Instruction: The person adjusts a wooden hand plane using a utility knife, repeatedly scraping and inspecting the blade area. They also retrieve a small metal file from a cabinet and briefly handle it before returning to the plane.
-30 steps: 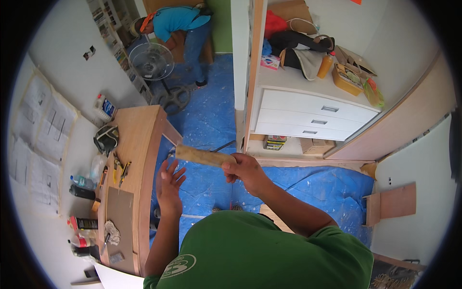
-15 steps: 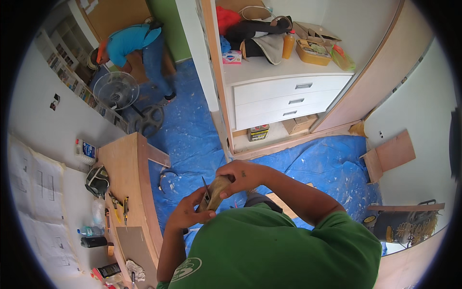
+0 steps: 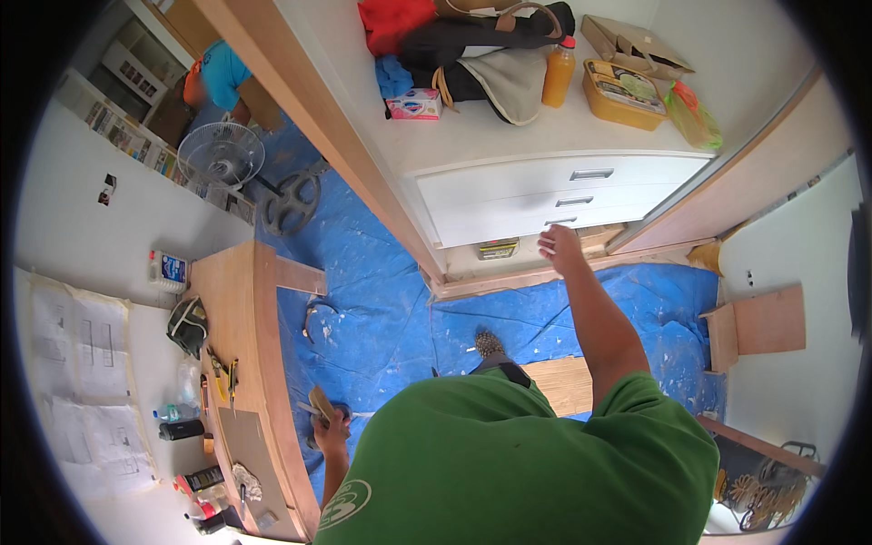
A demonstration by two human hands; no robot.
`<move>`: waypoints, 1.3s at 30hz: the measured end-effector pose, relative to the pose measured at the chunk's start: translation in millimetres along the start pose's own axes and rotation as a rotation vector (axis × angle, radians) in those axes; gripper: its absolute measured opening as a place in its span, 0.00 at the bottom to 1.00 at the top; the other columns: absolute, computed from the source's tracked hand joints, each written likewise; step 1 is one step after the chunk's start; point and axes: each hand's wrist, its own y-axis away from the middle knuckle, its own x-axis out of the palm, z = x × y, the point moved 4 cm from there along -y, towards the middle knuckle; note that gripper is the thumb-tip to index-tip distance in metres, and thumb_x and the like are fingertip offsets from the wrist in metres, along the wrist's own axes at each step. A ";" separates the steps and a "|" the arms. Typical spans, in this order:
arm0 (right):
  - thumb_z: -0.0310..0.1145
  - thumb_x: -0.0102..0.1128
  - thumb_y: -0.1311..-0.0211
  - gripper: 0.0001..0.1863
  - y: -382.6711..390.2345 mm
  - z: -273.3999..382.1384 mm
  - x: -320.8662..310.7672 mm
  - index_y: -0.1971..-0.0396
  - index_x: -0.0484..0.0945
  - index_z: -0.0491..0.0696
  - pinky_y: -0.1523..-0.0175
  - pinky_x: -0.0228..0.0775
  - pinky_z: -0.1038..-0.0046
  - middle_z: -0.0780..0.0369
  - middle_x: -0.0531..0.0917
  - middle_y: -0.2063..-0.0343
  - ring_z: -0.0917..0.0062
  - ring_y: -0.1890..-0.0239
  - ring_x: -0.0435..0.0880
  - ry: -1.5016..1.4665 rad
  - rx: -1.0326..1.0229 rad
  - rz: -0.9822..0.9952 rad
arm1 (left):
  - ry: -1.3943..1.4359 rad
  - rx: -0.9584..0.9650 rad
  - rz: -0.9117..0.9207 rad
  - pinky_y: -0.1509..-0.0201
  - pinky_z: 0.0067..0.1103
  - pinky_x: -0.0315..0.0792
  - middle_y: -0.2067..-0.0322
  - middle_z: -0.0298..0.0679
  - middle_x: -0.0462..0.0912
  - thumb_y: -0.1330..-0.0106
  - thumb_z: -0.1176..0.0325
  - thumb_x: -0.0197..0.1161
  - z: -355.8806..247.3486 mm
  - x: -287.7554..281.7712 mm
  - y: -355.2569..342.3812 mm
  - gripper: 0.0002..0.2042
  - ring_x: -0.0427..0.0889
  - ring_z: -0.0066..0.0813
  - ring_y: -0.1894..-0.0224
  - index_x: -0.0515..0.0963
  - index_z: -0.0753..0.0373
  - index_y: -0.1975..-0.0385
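Observation:
My left hand [image 3: 334, 433] is low beside the wooden bench, closed around a tan wooden block [image 3: 320, 401] with a thin, pale blade-like piece along its side. My fingers hide part of it. My right arm is stretched forward. Its hand [image 3: 560, 249] is in front of the white drawer unit [image 3: 509, 182], just below the lowest drawer's handle [image 3: 561, 222]. The fingers are loosely bent and slightly apart, with nothing visible in them; whether they touch the drawer I cannot tell.
Tools such as yellow-handled pliers [image 3: 234, 374] lie on the wooden bench [image 3: 259, 345] at left. A blue sheet [image 3: 381, 345] covers the floor, with a wooden board [image 3: 559, 383] on it. A standing fan [image 3: 221, 156] and a bent-over person [image 3: 222, 77] are at far left.
My hands have parted. The left has carried the block down towards the bench; the right has let go and reached forward to the drawers. The view has shifted closer to the drawer unit.

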 end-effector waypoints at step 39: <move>0.41 0.54 0.30 0.14 -17.4 -61.7 -174.7 0.60 0.85 0.49 0.62 0.79 0.68 0.62 0.89 0.67 0.68 0.66 0.87 -0.263 0.063 -0.065 | 1.056 0.221 0.709 0.69 0.27 0.76 0.52 0.54 0.84 0.31 0.40 0.57 -214.5 80.7 87.7 0.40 0.83 0.37 0.70 0.66 0.74 0.33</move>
